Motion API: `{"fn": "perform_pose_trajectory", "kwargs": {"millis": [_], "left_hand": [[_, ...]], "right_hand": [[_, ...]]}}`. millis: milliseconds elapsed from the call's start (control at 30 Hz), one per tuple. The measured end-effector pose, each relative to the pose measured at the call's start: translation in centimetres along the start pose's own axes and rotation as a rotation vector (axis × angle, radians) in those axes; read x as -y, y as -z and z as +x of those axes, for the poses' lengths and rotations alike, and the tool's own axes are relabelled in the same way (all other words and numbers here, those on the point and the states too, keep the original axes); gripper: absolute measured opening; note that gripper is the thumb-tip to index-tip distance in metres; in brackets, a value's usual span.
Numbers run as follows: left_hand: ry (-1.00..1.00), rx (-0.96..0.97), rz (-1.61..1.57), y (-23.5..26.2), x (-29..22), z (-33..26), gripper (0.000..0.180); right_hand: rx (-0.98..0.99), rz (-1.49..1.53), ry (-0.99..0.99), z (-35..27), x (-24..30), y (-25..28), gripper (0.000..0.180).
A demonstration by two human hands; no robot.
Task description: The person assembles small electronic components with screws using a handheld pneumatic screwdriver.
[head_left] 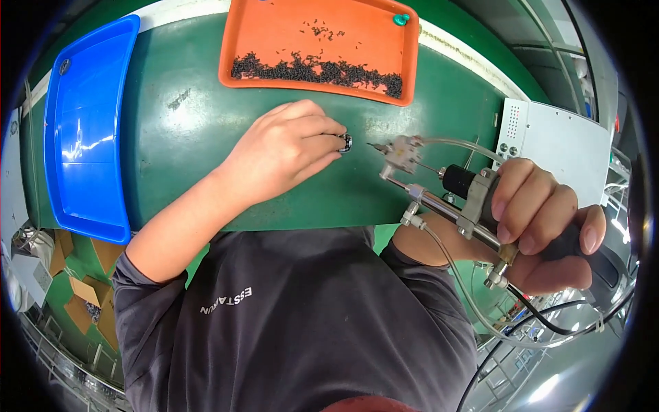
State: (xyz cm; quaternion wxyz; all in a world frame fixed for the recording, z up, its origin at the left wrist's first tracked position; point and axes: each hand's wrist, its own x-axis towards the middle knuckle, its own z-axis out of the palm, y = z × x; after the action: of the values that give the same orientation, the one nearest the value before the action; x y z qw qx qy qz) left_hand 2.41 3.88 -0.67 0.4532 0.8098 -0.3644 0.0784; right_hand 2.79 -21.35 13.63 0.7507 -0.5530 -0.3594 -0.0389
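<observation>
Small dark shiny part (348,143) pinched by left hand (281,144); silver-black tubular metal tool (478,200) clamped in right-hand (542,213) fingers; tip (371,145), near left fingers, best steadied.

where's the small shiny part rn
In the head view, the shiny part is just above centre, pinched in the left hand, below the orange tray and left of the tool.

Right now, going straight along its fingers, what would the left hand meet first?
The left hand, holding a small shiny part, would probably meet the handheld tool's tip first, though relative height is unclear.
</observation>
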Motion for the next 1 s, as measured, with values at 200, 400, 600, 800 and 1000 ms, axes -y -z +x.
{"fn": "perform_pose_trajectory", "kwargs": {"millis": [200, 400, 600, 800, 1000], "left_hand": [[0.033, 0.003, 0.003, -0.2, 0.1, -0.2, 0.021], [0.023, 0.009, -0.022, -0.4, 0.0, 0.1, 0.022], [0.030, 0.006, -0.022, -0.4, 0.1, 0.0, 0.022], [0.063, 0.016, 0.005, -0.5, 0.0, -0.2, 0.021], [0.029, -0.001, -0.014, -0.4, 0.0, 0.1, 0.020]], "right_hand": [[0.006, 0.058, -0.020, -0.2, -1.2, -0.2, 0.043], [0.030, 0.075, 0.015, 0.0, -1.9, -1.4, 0.042], [0.039, 0.045, 0.006, -0.1, -2.3, -1.9, 0.041], [0.070, 0.020, 0.000, 0.3, -2.6, -2.5, 0.040], [0.108, 0.014, -0.014, 0.8, -2.5, -2.8, 0.040]]}}
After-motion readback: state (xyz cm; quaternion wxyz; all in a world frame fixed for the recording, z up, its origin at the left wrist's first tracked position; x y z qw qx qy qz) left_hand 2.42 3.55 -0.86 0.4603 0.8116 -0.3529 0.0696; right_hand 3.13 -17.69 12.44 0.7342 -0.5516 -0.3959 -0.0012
